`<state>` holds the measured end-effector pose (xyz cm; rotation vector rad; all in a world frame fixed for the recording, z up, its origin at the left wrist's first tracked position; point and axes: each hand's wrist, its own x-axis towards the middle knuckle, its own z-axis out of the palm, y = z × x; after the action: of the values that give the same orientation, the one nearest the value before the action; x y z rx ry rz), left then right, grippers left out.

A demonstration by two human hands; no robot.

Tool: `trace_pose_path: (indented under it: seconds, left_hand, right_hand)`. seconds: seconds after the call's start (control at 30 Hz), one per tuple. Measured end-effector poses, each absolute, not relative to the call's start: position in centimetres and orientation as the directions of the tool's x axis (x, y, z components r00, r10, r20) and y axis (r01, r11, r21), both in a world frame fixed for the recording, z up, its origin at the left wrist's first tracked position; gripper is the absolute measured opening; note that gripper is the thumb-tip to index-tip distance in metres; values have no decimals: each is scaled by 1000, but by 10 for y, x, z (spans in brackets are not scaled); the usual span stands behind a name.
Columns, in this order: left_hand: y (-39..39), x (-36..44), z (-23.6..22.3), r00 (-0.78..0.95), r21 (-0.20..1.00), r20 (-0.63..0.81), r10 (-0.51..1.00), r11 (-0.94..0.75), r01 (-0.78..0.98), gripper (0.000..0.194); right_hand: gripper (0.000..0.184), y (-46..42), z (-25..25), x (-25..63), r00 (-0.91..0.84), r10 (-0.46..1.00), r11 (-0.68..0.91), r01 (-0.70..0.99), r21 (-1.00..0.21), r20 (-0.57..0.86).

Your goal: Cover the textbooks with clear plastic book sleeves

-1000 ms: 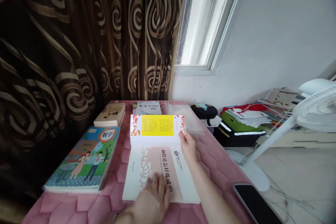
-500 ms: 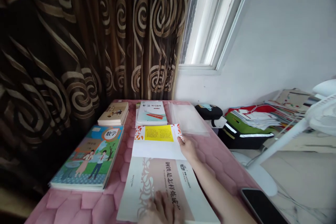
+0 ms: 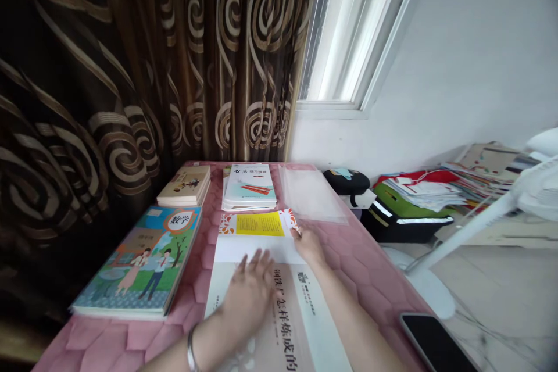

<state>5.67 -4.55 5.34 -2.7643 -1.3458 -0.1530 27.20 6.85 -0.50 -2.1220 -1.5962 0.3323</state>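
Note:
A large pale book point(image 3: 300, 319) with dark Chinese lettering lies in front of me. At its far end extends a white flap point(image 3: 253, 249) with a yellow text panel and orange leaf patterns. My left hand point(image 3: 249, 285), a silver bracelet on its wrist, rests over the cover near the flap, fingers outstretched and slightly blurred. At the flap's far right corner, my right hand point(image 3: 308, 245) pinches the edge between thumb and fingers. Part of the cover is hidden beneath my left hand and forearm.
Left of the book lies a stack topped by a blue maths textbook point(image 3: 143, 261). Behind are small tan books point(image 3: 185, 183), white calligraphy books point(image 3: 250, 183) and clear plastic sheets point(image 3: 311, 192). A phone point(image 3: 436, 340) lies at the right edge; a white fan point(image 3: 462, 232) stands beyond.
My left hand has slid forward over the cover, from its near end towards the flap. My right hand stays at the flap's corner. The view has shifted slightly.

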Motion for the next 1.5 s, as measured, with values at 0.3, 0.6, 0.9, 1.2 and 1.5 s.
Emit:
trace_pose_path:
  seconds: [0.3, 0.6, 0.9, 1.2, 1.5]
  left_hand:
    - [8, 49, 46, 418, 174, -165, 893, -391, 904, 62]
    - [21, 58, 45, 374, 188, -186, 909, -341, 921, 65]
    - [78, 65, 28, 385, 205, -117, 916, -357, 911, 67]
    - [94, 62, 23, 416, 154, -171, 893, -393, 907, 75]
    - [103, 48, 19, 341, 157, -123, 932, -321, 934, 72]
  right_hand:
    - [33, 65, 2, 271, 338, 938, -251, 811, -529, 73]
    - [42, 53, 21, 256, 279, 960, -262, 927, -267, 30]
    - [43, 61, 32, 243, 117, 990, -106, 985, -135, 75]
    - [60, 90, 24, 178, -236, 972, 220, 903, -370, 2]
    - [68, 94, 8, 227, -114, 991, 87, 945, -316, -69]
